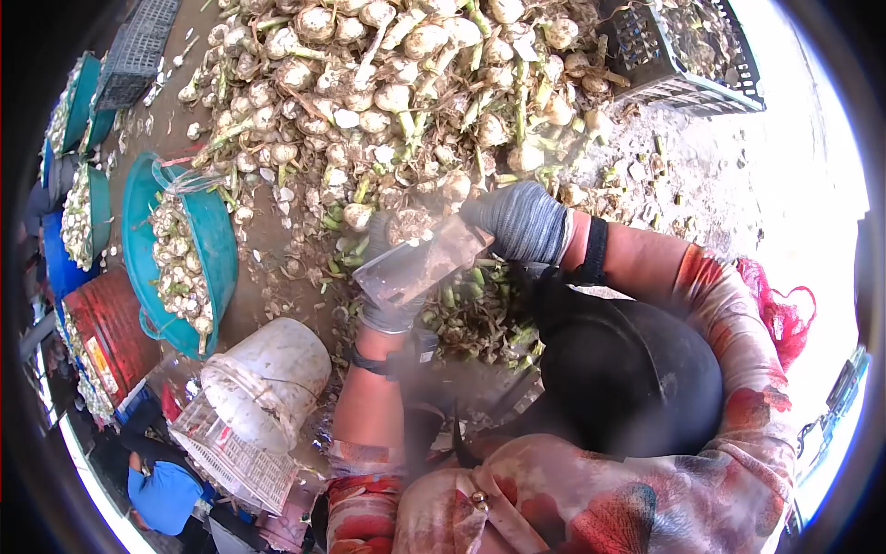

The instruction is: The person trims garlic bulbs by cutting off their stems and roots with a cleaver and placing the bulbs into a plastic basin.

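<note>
My right hand (524, 222), in a grey knit glove, is closed on the handle end of a cleaver (411, 270). Its broad, dirt-smeared blade reaches left across my left hand (391, 317), gloved too and partly hidden behind it. Just beyond the blade, a garlic bulb (409, 225) with its brown root side showing sits in my left hand's grip. A large heap of garlic bulbs (392, 97) with green stems lies in front of both hands. Cut green stems (475, 305) are scattered on the ground below the blade.
At left stands a teal basin (208, 245) part-filled with garlic, near a white bucket (300, 355) on a pale crate (231, 452). A red tub (115, 328) is farther left. A black crate (697, 88) stands at upper right. A person in blue (166, 494) is at lower left.
</note>
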Available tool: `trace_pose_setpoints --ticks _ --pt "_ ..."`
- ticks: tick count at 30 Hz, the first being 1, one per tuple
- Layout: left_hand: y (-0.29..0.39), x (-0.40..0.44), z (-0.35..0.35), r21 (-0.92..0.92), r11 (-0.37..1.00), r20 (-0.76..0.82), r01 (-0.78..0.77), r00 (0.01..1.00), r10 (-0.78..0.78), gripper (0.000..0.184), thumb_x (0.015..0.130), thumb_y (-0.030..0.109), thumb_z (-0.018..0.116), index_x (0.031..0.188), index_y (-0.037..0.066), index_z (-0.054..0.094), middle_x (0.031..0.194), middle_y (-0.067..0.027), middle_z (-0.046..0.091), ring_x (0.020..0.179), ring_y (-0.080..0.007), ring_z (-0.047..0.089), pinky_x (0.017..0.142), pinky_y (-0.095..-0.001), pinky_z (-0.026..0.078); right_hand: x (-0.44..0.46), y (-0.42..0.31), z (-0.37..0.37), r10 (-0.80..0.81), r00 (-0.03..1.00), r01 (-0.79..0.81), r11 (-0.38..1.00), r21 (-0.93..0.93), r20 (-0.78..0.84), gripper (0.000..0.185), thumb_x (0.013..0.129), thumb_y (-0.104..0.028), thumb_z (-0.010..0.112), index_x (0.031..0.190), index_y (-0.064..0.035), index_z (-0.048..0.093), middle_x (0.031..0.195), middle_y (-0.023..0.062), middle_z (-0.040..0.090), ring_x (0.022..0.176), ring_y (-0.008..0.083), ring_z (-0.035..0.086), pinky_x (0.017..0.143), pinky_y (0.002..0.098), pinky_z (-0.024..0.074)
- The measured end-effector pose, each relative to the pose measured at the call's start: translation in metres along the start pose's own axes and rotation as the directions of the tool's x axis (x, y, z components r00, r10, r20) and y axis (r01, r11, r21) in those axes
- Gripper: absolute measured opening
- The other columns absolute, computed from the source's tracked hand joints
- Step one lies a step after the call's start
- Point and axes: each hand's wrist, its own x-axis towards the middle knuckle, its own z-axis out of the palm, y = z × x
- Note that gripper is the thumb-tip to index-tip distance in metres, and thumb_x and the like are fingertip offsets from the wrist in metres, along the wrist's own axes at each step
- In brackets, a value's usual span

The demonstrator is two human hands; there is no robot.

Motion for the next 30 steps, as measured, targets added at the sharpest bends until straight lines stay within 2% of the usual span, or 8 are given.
trace_pose_setpoints --ticks 3,11,13,15,19,23,25,30 --pt "0.016 -0.017 0.077 0.948 0.258 -0.029 -0.186 0.758 0.651 0.052 0.076 0.008 0.076 0.118 0.007 0.047 0.103 -0.0112 0.061 0.089 -0.0168 0.064 0.072 -0.0291 0.055 0.006 0.040 -0.017 0.503 0.834 -0.474 0.864 -0.171 0.229 0.020 0.088 -0.021 0.056 0.101 -0.0070 0.062 0.071 0.0152 0.066 0.066 0.0329 0.066 0.058 0.0419 0.0525" --pt "0.028 0.012 0.087 0.904 -0.417 0.387 -0.097 0.601 0.699 0.065 0.063 0.025 0.086 0.113 0.005 0.050 0.110 -0.0128 0.055 0.104 -0.0184 0.054 0.080 -0.0335 0.051 0.015 -0.022 -0.042 0.296 0.883 -0.469 0.498 0.729 0.365 0.040 0.091 -0.044 0.062 0.108 -0.0087 0.066 0.072 0.0087 0.062 0.063 0.0161 0.053 0.060 0.0325 0.0467" --pt "0.025 0.007 0.088 0.926 -0.369 0.357 -0.084 0.520 0.776 0.067 0.065 0.030 0.083 0.117 0.004 0.050 0.114 -0.0141 0.053 0.110 -0.0251 0.050 0.089 -0.0390 0.047 0.020 -0.017 -0.034 0.296 0.844 -0.536 0.469 0.702 0.447 0.045 0.089 -0.045 0.065 0.117 -0.0104 0.064 0.080 0.0098 0.065 0.071 0.0196 0.060 0.066 0.0354 0.0488" --pt "0.010 0.007 0.066 0.556 0.697 -0.282 -0.453 0.687 0.670 0.084 0.069 0.028 0.084 0.136 0.004 0.037 0.123 -0.0157 0.051 0.109 -0.0290 0.056 0.094 -0.0389 0.046 0.017 0.000 -0.003 0.096 0.986 0.007 0.793 0.610 -0.136 0.048 0.087 -0.044 0.066 0.121 -0.0113 0.061 0.094 0.0101 0.067 0.084 0.0241 0.065 0.074 0.0382 0.0507" --pt "0.023 0.012 0.040 0.995 -0.070 0.099 -0.074 0.876 0.472 0.044 0.089 0.026 0.064 0.124 0.002 0.053 0.107 -0.0103 0.064 0.094 -0.0204 0.062 0.084 -0.0340 0.050 0.021 -0.017 -0.026 0.058 0.976 -0.149 0.883 0.445 0.212 0.053 0.083 -0.047 0.068 0.120 -0.0111 0.058 0.105 0.0136 0.066 0.095 0.0317 0.065 0.082 0.0390 0.0511" --pt "0.010 0.020 0.024 0.992 -0.074 0.127 -0.104 0.881 0.455 0.027 0.087 0.012 0.063 0.114 0.006 0.063 0.105 -0.0107 0.067 0.092 -0.0213 0.063 0.086 -0.0331 0.049 0.020 -0.021 -0.041 0.073 0.974 -0.123 0.966 0.229 0.215 0.047 0.081 -0.045 0.068 0.112 -0.0110 0.059 0.101 0.0151 0.066 0.094 0.0347 0.064 0.077 0.0419 0.0510" --pt "-0.005 0.013 0.024 0.660 0.674 -0.061 -0.331 0.871 0.488 0.026 0.088 0.012 0.064 0.112 0.004 0.063 0.105 -0.0108 0.066 0.091 -0.0215 0.062 0.085 -0.0331 0.048 0.016 -0.023 -0.042 0.065 0.985 -0.113 0.942 0.316 0.158 0.042 0.083 -0.045 0.065 0.107 -0.0107 0.059 0.094 0.0159 0.066 0.088 0.0367 0.065 0.074 0.0436 0.0513" --pt "0.051 -0.057 0.046 0.956 0.291 -0.248 0.028 0.604 0.758 0.025 0.093 0.023 0.060 0.109 0.004 0.064 0.098 -0.0054 0.064 0.084 -0.0131 0.059 0.075 -0.0284 0.048 -0.001 0.032 -0.008 0.377 0.902 -0.399 0.914 0.070 0.212 0.028 0.085 -0.035 0.062 0.089 -0.0077 0.064 0.072 0.0165 0.064 0.071 0.0360 0.064 0.067 0.0436 0.0508"
